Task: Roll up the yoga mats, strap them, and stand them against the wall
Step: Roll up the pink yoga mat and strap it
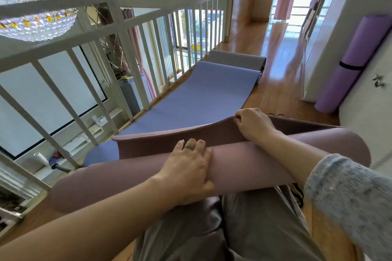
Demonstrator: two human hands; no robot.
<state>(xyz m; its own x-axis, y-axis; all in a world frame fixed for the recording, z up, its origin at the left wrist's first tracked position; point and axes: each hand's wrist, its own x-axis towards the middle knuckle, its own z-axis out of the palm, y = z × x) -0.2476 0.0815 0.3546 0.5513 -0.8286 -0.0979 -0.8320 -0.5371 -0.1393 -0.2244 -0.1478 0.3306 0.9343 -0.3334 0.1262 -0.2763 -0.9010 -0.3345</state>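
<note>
Wooden flooring (273, 82) runs beside a white railing (131, 63). Flat-fingered, the left hand (186, 169) presses on the rolled mauve mat (244, 163), while the right hand (253, 125) pinches its loose edge (169, 135) beyond the roll.

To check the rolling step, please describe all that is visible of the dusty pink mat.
The dusty pink mat looks like smooth, matte foam. Most of it is a thick roll lying across the person's front; its loose end rises as a curved flap. The left hand presses flat on the roll, the right hand pinches the flap's edge. No strap shows on it. Beyond it lies a flat blue mat.
</note>
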